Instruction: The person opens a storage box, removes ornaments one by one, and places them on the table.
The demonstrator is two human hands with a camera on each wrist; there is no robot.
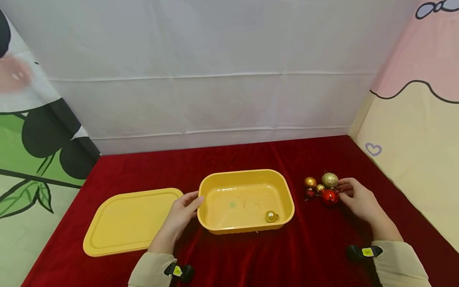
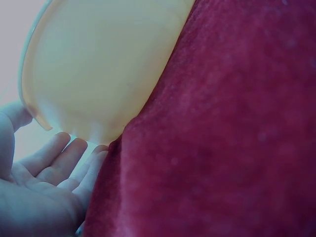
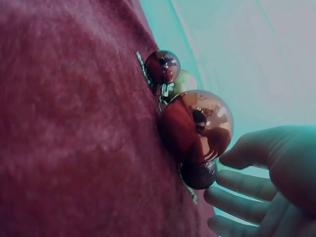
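A yellow plastic box [image 1: 229, 231] stands open-topped in the middle of the red cloth, with one small gold bauble [image 1: 270, 216] inside at its near right. My left hand [image 1: 183, 213] grips the box's left end, thumb over the rim and fingers against the outer wall [image 2: 98, 74]. To the right, my right hand [image 1: 362, 199] reaches to a cluster of baubles, its fingers loosely extended. Its fingertips are right at a dark red bauble [image 3: 200, 175] beside a large shiny red bauble [image 1: 329, 197]. A glittery gold bauble [image 1: 330, 180] and an orange-gold bauble [image 1: 310, 182] lie alongside.
A yellow lid [image 1: 129, 223] lies flat left of the box, partly behind the left forearm. Red velvet cloth [image 1: 251, 263] covers the table. A white curtain [image 1: 222, 99] hangs behind, and printed sheets [image 1: 412, 151] stand at both sides.
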